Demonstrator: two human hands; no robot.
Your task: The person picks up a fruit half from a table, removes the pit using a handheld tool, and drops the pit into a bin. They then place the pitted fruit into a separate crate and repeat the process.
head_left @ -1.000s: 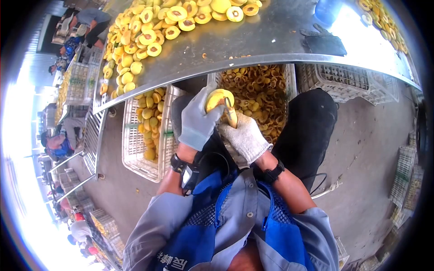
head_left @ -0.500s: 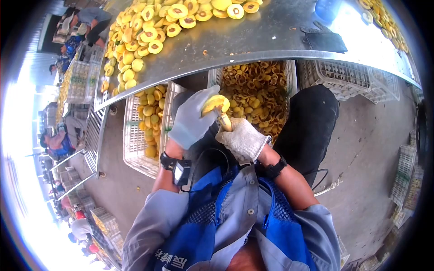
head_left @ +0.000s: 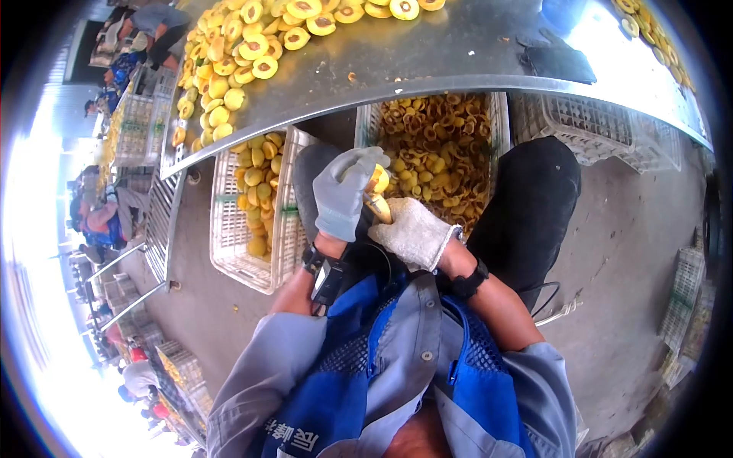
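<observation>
My left hand (head_left: 341, 195), in a pale grey glove, is closed around a yellow peach half (head_left: 379, 179), whose far side is hidden by my fingers. My right hand (head_left: 412, 235), in a white knitted glove, grips a short tool with a wooden handle (head_left: 377, 207). The tool's tip meets the peach half, and its working end cannot be made out. Both hands are above my lap, before a white crate (head_left: 500, 126) of peach pieces and trimmings between my knees.
Halved peaches (head_left: 256, 47) lie piled on the metal table (head_left: 343, 76) ahead. A dark glove (head_left: 557, 65) rests on it, right. A white crate (head_left: 240, 259) of peaches stands left on the floor; stacked crates (head_left: 580, 126) sit under the table. People work at far left.
My left hand has turned over the peach half, its back now facing up and covering more of the fruit. My right hand with the tool has barely moved. The view has shifted slightly.
</observation>
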